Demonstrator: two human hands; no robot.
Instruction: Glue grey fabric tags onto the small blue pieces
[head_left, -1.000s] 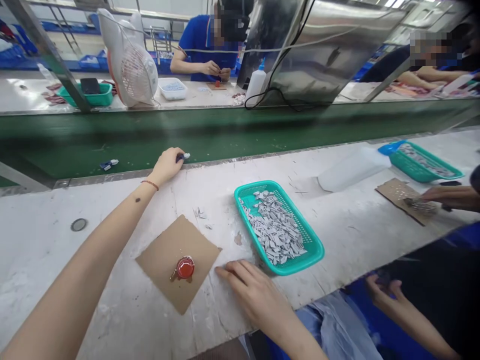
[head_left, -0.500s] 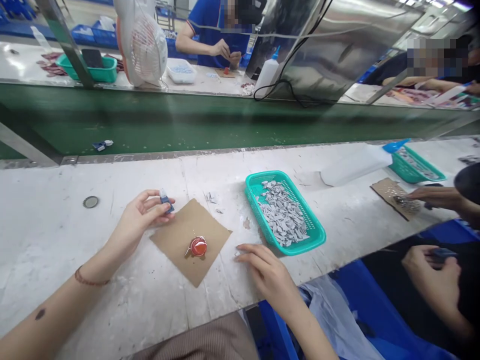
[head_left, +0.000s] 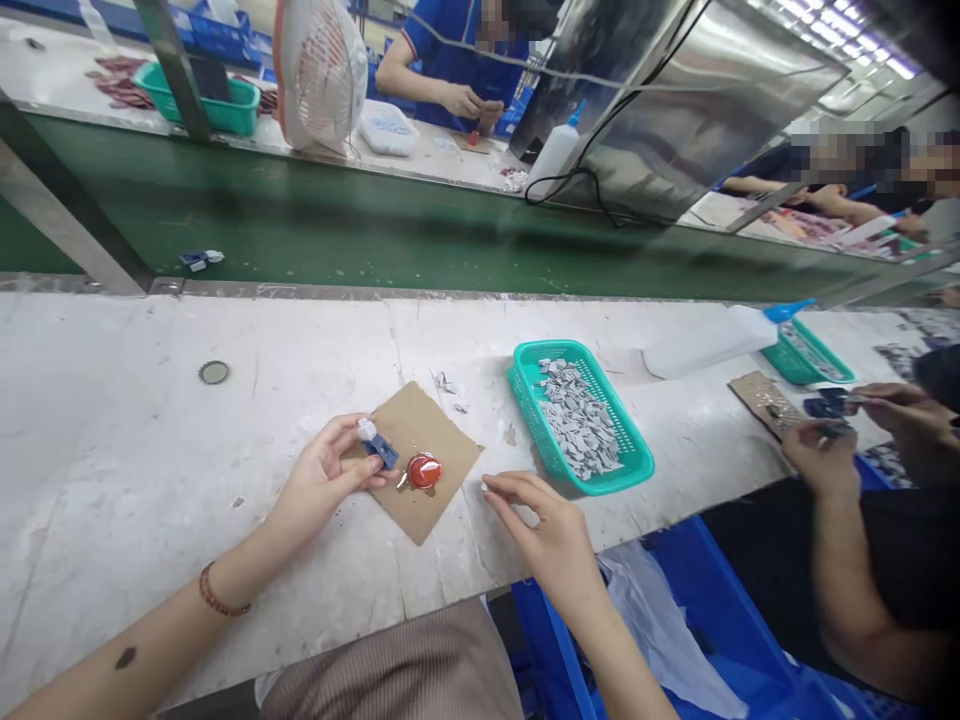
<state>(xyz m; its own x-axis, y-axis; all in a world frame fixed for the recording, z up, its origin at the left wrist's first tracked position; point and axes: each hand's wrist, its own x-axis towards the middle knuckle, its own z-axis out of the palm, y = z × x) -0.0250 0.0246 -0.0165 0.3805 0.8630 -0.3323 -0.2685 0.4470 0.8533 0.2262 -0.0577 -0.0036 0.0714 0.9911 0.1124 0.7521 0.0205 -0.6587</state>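
My left hand (head_left: pixel 334 470) is closed on a small dark-blue piece with a whitish end (head_left: pixel 381 448), held over the left corner of a brown cardboard square (head_left: pixel 442 500). On the cardboard sits a round, glossy red blob (head_left: pixel 424 471), with a wet smear around it. My right hand (head_left: pixel 551 530) is right of the cardboard, thumb and forefinger pinched on a tiny pale chip (head_left: pixel 485 486). Beyond that hand stands a green basket (head_left: pixel 525 420) holding many small grey chips (head_left: pixel 581 425).
A metal cap (head_left: pixel 214 372) and a few loose chips lie on the white table (head_left: pixel 112 480). A white bottle with a blue nozzle (head_left: pixel 709 342) lies behind the basket. At right, a co-worker's hands (head_left: pixel 825 450) hold dark pieces. Blue bins (head_left: pixel 675 570) stand below the table edge.
My left hand has brought the blue piece rightward and down, closer to the red blob. My right thumb and forefinger have come together in a pinch. The camera view has shifted and tilted.
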